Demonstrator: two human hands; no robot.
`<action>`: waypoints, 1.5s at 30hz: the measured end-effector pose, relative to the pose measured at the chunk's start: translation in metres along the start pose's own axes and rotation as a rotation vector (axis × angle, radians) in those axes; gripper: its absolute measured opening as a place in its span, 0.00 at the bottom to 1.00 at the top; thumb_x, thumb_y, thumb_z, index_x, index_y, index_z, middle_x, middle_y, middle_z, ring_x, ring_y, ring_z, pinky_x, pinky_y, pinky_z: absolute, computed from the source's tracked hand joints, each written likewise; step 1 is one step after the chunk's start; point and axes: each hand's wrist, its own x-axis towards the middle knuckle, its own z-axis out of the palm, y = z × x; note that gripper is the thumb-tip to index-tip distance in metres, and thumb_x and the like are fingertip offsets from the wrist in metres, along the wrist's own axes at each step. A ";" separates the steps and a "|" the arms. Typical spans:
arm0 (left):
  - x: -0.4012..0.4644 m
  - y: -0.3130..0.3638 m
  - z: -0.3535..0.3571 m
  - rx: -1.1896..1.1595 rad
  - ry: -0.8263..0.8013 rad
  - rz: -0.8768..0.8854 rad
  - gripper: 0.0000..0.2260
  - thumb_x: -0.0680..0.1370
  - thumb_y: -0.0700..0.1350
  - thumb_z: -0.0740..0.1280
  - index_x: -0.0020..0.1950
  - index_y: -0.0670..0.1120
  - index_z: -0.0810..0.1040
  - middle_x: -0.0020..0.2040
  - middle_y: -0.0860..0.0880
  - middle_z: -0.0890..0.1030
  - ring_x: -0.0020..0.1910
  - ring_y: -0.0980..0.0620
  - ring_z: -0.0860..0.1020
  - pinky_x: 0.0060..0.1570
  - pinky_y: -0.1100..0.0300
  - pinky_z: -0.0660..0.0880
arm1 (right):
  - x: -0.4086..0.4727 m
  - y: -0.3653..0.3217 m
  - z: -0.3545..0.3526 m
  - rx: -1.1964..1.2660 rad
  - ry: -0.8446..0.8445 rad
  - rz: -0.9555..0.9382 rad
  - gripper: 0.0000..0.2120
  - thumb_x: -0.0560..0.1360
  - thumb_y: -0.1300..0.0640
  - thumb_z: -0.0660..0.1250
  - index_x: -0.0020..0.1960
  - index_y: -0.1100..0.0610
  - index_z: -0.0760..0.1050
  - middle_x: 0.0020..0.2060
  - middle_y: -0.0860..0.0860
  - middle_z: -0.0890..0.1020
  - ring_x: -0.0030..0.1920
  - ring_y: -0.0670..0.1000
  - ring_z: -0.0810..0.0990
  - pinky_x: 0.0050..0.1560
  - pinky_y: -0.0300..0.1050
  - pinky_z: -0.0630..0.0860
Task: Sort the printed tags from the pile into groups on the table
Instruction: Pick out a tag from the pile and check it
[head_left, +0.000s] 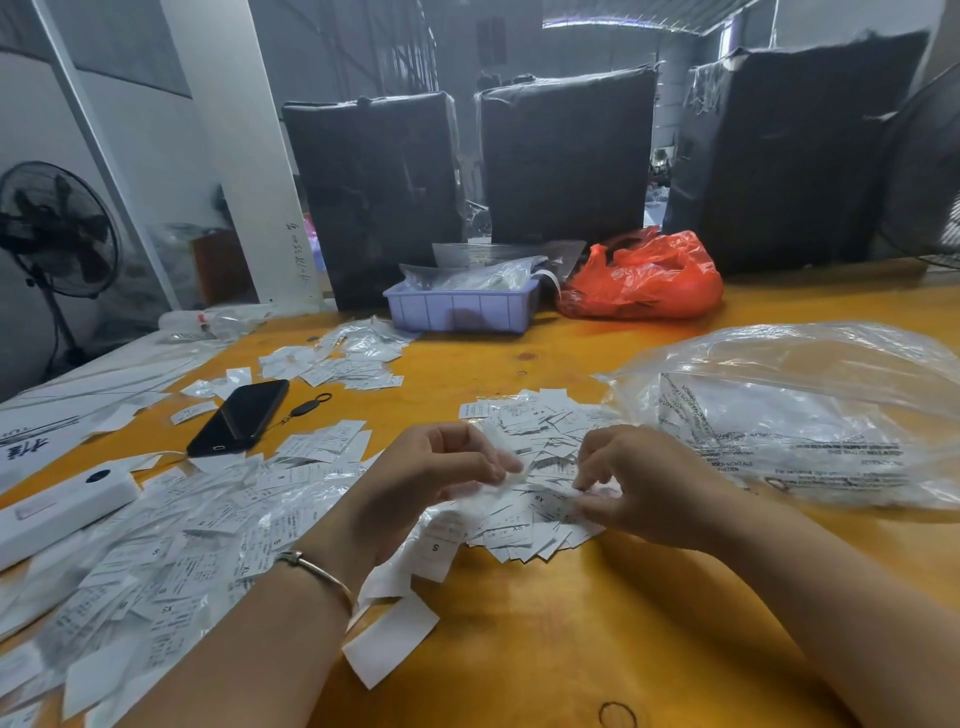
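Two hands are working over the pile of printed tags (540, 467) lying at the middle of the yellow desk (571, 649) in the head view. The left hand (436, 473) is curling its fingers and pinching a white tag at its tips; the right hand (639, 483) is likewise pinching tags at the pile's edge, so both grips are clamped on paper. More tags (156, 545) are spreading across the left side, beside a phone (241, 415), and a clear plastic bag (810, 415) is sitting to the right. To do this step well, I judge each tag's size letter should be read before separating it, lifting one at a time to avoid mixing groups.
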 end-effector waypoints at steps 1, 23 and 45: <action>0.000 -0.001 0.000 0.011 0.010 0.002 0.01 0.67 0.42 0.71 0.35 0.48 0.81 0.47 0.46 0.86 0.50 0.52 0.83 0.56 0.55 0.76 | 0.000 -0.001 0.000 -0.005 0.007 -0.001 0.06 0.72 0.49 0.69 0.41 0.50 0.82 0.38 0.40 0.75 0.42 0.44 0.74 0.42 0.40 0.68; -0.004 0.002 0.008 0.078 0.145 0.282 0.13 0.65 0.48 0.77 0.40 0.42 0.79 0.37 0.48 0.82 0.38 0.52 0.81 0.44 0.62 0.80 | -0.006 -0.019 -0.019 0.995 0.571 0.047 0.20 0.69 0.73 0.70 0.51 0.51 0.83 0.36 0.50 0.84 0.29 0.45 0.77 0.29 0.36 0.73; -0.008 0.004 0.010 0.099 0.154 0.365 0.09 0.68 0.49 0.75 0.40 0.44 0.83 0.38 0.46 0.84 0.41 0.49 0.82 0.46 0.61 0.79 | -0.013 -0.029 -0.027 0.399 0.821 -0.211 0.16 0.72 0.69 0.68 0.58 0.58 0.80 0.43 0.47 0.80 0.40 0.50 0.83 0.34 0.42 0.81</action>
